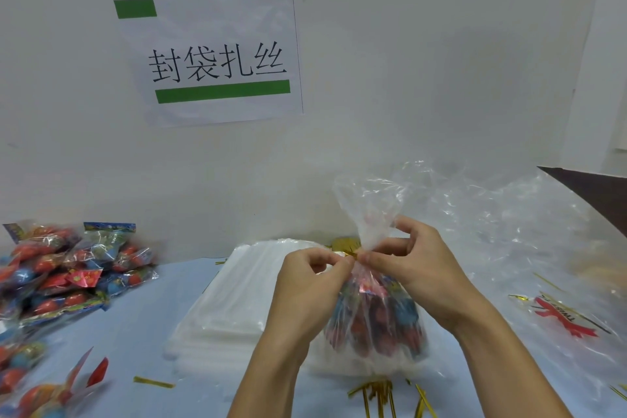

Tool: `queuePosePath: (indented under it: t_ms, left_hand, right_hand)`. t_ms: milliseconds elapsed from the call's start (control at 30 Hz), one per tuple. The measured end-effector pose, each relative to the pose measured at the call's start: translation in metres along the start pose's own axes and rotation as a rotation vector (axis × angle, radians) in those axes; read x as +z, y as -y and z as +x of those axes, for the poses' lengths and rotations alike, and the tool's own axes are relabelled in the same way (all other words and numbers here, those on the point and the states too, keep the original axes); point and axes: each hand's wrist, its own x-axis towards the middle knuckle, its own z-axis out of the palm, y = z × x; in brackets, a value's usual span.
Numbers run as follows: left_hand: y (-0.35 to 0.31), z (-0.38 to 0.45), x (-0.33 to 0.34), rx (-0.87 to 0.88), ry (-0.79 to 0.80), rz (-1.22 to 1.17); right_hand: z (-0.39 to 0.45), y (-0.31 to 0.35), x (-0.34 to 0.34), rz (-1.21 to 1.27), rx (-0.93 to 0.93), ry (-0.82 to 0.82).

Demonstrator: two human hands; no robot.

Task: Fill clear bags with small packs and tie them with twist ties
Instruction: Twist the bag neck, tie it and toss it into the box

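A clear bag (375, 319) holding red and blue small packs stands upright on a stack of flat clear bags (234, 302). Its gathered neck flares open above my hands. A gold twist tie (351, 256) wraps the neck. My left hand (305, 292) pinches one end of the tie at the left of the neck. My right hand (414, 265) pinches the tie and the neck from the right. Loose small packs (68, 268) lie piled at the left.
Gold twist ties (383, 394) lie scattered near the front edge, one (152, 382) apart at the left. Crumpled clear plastic (509, 224) fills the right, with a bag of ties (559, 316) on it. A paper sign (213, 58) hangs on the wall behind. A dark corner (597, 194) juts in at right.
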Motion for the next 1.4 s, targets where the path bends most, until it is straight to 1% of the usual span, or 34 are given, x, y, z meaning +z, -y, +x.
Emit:
queuePosePath:
  t_ms: [167,267,333,467,567,667,767,867,967,1100,1233,1400]
  left_hand:
    - [-0.003,0.000,-0.001,0.008,0.001,-0.011]
    - [-0.004,0.000,0.000,-0.022,-0.005,0.003]
    - [-0.005,0.000,-0.001,-0.057,-0.028,-0.013]
    - [-0.008,-0.001,-0.008,-0.168,0.020,-0.164]
    - [-0.008,-0.002,-0.011,-0.213,0.044,-0.235]
    - [-0.008,-0.002,-0.011,-0.231,0.032,-0.184]
    - [-0.011,-0.002,-0.009,-0.239,-0.018,-0.078]
    - [-0.015,-0.003,-0.008,-0.236,-0.035,-0.007]
    - [-0.013,-0.001,-0.009,-0.264,-0.019,-0.032]
    - [-0.013,-0.001,-0.013,-0.308,0.069,-0.107]
    - [-0.014,-0.002,-0.011,-0.324,0.033,-0.135]
    - [-0.012,-0.003,-0.006,-0.259,-0.001,-0.089]
  right_hand:
    - [0.000,0.001,0.001,-0.056,-0.058,-0.006]
    - [0.001,0.002,0.002,-0.082,-0.086,0.023]
    - [0.001,0.001,0.003,-0.084,-0.101,0.014]
    - [0.000,0.001,0.006,-0.130,-0.141,-0.002]
    - [0.000,0.004,0.009,-0.167,-0.184,0.005]
    - [0.000,0.006,0.010,-0.189,-0.217,-0.034]
    - [0.001,0.004,0.010,-0.175,-0.239,-0.071]
    - [0.002,0.002,0.010,-0.172,-0.247,-0.078]
    - [0.002,0.002,0.011,-0.156,-0.242,-0.069]
    - [0.001,0.003,0.014,-0.169,-0.243,-0.054]
    - [0.002,0.003,0.013,-0.204,-0.243,-0.052]
    - [0.002,0.003,0.010,-0.229,-0.211,-0.037]
